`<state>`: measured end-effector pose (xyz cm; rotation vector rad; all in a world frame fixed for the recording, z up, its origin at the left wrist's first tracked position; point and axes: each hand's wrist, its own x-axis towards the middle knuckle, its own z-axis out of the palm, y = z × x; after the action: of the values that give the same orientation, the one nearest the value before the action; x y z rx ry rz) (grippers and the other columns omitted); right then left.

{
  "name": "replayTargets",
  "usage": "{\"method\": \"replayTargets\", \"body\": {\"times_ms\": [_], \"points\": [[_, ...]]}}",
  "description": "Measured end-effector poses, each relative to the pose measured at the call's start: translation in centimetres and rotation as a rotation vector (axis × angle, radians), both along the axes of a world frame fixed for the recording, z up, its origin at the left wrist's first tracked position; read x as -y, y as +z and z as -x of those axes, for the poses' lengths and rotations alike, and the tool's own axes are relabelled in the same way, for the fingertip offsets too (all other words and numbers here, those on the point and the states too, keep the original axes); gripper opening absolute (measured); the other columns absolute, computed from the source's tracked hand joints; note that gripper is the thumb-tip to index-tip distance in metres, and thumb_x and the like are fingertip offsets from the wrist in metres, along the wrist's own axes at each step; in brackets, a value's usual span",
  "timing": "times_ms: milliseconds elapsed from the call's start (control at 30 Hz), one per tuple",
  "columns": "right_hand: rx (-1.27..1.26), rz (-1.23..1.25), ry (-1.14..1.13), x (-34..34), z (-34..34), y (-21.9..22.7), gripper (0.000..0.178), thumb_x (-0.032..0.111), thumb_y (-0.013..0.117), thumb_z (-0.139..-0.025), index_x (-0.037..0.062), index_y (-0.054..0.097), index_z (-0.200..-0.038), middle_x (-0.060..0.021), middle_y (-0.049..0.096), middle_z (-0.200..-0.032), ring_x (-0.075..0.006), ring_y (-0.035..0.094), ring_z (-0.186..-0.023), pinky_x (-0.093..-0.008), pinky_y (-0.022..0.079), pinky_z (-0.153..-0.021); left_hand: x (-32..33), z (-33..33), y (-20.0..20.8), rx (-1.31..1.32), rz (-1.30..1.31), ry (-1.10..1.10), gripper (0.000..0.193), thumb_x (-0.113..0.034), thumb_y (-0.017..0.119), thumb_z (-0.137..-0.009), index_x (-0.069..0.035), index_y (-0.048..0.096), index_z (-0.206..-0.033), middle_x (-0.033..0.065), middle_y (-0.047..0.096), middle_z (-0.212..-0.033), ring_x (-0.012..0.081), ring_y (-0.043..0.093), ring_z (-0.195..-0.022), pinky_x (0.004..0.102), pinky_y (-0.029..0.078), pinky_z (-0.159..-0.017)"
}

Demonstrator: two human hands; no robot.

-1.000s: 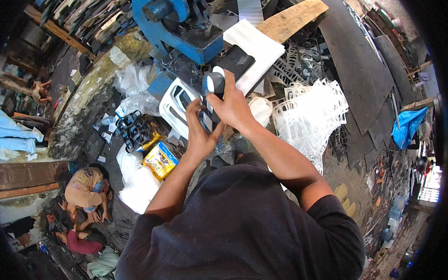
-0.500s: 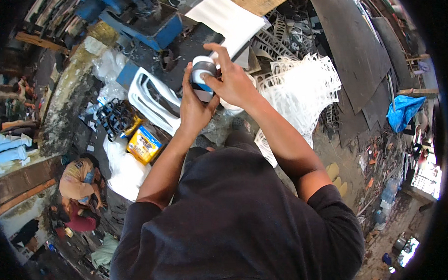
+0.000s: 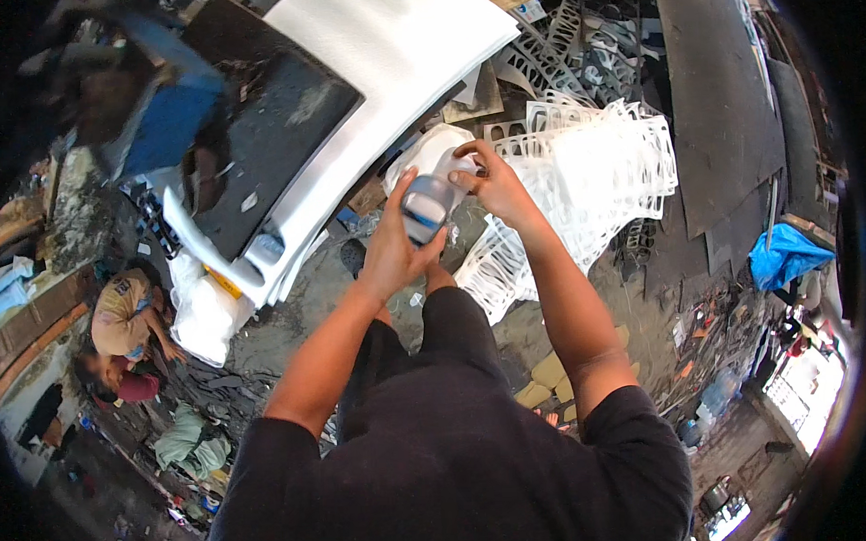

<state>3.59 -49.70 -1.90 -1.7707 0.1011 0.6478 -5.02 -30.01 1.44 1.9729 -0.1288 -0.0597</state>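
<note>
In front of my body, my left hand is wrapped round a small rounded stack of white, grey and blue pieces, blurred by motion. My right hand is at the stack's upper right, thumb and forefinger brought together. A pale blur lies at those fingertips, and I cannot make out what they pinch. Just beyond both hands sits a white plastic bag. To the right of my right hand spreads a pile of white sheets with cut-out holes.
White sheets and a dark board lie ahead on the left, near a blue box. Large dark sheets stand at the right, with a blue plastic bag beyond. A person crouches at the left.
My view has swung left and my body has shifted. Both hands have come lower with the stack. My right hand has moved from the stack's top to its upper right, fingers now pinched.
</note>
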Motion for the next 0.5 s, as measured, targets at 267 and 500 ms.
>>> {"method": "replayTargets", "body": {"times_ms": [267, 500], "points": [[0.147, 0.145, -0.259, 3.5, -3.8, -27.1, 0.056, 0.009, 0.065, -0.086, -0.0003, 0.039, -0.135, -0.0291, 0.054, -0.128, -0.0383, 0.053, -0.121, -0.0401, 0.039, -0.104, -0.6, 1.4, -12.1, -0.642, -0.073, -0.09, 0.109, -0.019, 0.077, -0.074, -0.008, 0.005, -0.154, 0.0222, 0.059, -0.125, 0.0392, 0.06, -0.114, 0.0419, 0.049, -0.095], [0.128, 0.395, 0.083, 5.4, -6.1, -37.4, 0.06, 0.013, 0.068, -0.082, -0.0021, 0.042, -0.134, -0.0271, 0.056, -0.129, -0.0396, 0.055, -0.12, -0.0403, 0.042, -0.1, 5.8, 0.1, -33.5, -1.111, -0.043, -0.24, 0.125, -0.025, 0.079, -0.064, -0.009, -0.006, -0.155, 0.0283, 0.061, -0.119, 0.0415, 0.064, -0.104, 0.0431, 0.051, -0.089]]}}
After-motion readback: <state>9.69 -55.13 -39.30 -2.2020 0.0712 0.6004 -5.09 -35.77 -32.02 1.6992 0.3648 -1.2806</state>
